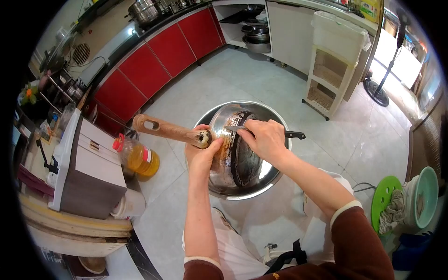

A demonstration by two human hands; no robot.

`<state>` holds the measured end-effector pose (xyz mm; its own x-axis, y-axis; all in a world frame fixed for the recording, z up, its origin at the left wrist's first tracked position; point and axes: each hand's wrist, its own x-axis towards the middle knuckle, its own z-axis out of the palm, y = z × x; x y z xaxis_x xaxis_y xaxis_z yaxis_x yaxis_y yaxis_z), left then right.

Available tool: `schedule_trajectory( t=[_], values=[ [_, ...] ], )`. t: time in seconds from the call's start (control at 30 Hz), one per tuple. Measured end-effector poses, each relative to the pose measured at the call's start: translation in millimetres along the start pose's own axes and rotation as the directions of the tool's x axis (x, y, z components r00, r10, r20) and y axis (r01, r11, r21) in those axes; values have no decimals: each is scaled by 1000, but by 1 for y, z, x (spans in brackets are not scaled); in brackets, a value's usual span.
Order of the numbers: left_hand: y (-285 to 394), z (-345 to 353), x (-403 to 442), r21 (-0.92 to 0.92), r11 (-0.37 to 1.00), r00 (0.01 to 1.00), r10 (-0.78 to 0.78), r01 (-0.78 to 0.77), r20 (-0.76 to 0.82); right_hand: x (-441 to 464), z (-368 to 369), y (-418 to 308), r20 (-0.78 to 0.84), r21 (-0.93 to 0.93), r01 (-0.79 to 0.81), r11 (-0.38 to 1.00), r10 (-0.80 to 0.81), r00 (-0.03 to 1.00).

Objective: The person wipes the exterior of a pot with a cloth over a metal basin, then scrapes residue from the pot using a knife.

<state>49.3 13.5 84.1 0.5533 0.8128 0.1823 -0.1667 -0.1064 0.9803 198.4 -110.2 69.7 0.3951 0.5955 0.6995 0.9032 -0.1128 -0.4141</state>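
A metal pan (223, 161) with brown, flaky residue and a blackened base is tilted on its side over a large steel basin (276, 179). Its wooden handle (170, 132) points to the left. My left hand (203, 151) is closed round the pan where the handle joins it. In my right hand (265, 140) is a small knife (294, 135) with a black handle. The blade lies against the pan's stained side, its tip pointing left, and the black handle sticks out to the right of the hand.
An oil bottle (140, 158) with a red cap stands left of the basin, beside a white cabinet (95, 156). Red cupboards (144, 67) line the back. A wheeled rack (326, 77) is at the back right, and a green basin (426, 198) at the right.
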Motion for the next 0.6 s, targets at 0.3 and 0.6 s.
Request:
schedule_trajectory(
  t=[0.3,0.6],
  values=[
    [3,3,-2,30,999,1000,21,-22,21,-6,2,-3,-18,58,-2,998,3,1000],
    [5,1,-3,-3,1000,999,1,-1,40,10,5,-4,-10,-16,-23,1000,22,1000]
  ],
)
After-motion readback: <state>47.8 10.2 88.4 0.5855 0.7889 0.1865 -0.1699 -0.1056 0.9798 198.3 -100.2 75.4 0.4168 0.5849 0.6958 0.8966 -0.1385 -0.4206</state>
